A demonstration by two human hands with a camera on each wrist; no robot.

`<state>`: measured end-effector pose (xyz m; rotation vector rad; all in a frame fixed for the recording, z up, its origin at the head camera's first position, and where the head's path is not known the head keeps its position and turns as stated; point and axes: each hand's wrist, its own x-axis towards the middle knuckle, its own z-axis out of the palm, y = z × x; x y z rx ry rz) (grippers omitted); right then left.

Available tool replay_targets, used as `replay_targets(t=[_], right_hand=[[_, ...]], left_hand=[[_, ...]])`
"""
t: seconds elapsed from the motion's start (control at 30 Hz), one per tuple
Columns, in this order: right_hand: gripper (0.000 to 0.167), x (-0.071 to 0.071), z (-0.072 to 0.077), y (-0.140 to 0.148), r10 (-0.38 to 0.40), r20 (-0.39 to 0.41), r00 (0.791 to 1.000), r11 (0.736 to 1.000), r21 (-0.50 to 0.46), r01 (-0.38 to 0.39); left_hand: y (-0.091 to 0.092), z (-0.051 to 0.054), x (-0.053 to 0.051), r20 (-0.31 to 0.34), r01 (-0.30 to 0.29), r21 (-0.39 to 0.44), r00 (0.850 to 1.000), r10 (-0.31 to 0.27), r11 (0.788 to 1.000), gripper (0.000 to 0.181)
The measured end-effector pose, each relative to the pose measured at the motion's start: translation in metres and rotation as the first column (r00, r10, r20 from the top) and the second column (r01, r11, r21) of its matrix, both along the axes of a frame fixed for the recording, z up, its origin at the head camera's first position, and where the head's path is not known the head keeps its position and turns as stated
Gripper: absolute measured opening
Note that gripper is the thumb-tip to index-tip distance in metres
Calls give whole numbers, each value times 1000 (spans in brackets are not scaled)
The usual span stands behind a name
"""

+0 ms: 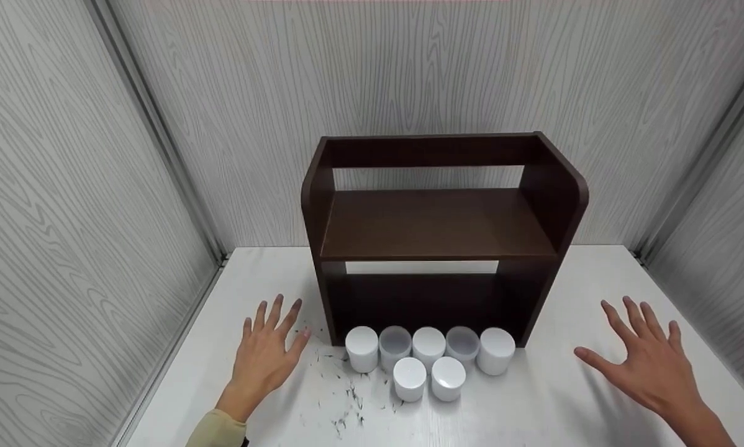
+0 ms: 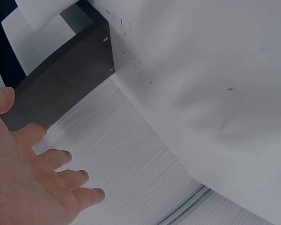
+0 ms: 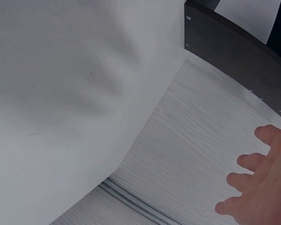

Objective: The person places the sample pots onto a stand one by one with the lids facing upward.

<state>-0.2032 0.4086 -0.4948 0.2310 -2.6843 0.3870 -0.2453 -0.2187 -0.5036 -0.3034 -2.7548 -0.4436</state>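
In the head view my left hand (image 1: 263, 360) is held over the white table with its fingers spread, left of a dark brown two-tier shelf (image 1: 437, 223). My right hand (image 1: 651, 369) hovers likewise, off to the shelf's right. Neither hand touches anything. Along the shelf's lower front stands a row of several small round containers; some have white tops (image 1: 362, 341), and two look greyish and translucent on top (image 1: 395, 341). Two more white-topped containers (image 1: 409, 372) stand in front of that row. Each wrist view shows the hand's spread fingers near the shelf's side panel (image 2: 65, 70).
Pale wood-grain walls (image 1: 409, 74) enclose the table (image 1: 285, 267) at the back and both sides. Dark flecks (image 1: 350, 403) mark the tabletop to the left of the front containers. Metal strips (image 1: 161, 130) run along the wall corners.
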Motion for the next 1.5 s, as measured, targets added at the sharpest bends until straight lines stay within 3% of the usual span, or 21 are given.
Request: replay_targets(t=[0.5,0.77,1.0,1.2,1.5], right_hand=[[100,35,-12,-24,47,-20,999,998,-37,-48],[101,49,-19,-41,80,-33,996,991,-108,-83],[99,53,-22,-58,106,-9,994,973,-206,-106],[99,50,-17,-73,104,100,990,956,-285,-71],[98,28,-22,-88,162,125,979,925,-365,-107]], left_hand=[[9,-10,23,51,2,52,999,-4,999,64],[19,-11,25,83,19,130,996,-30,991,65],[26,-8,18,61,51,206,996,-65,977,64],[35,0,10,71,67,318,993,-94,946,69],[47,8,-10,55,92,487,989,-135,869,78]])
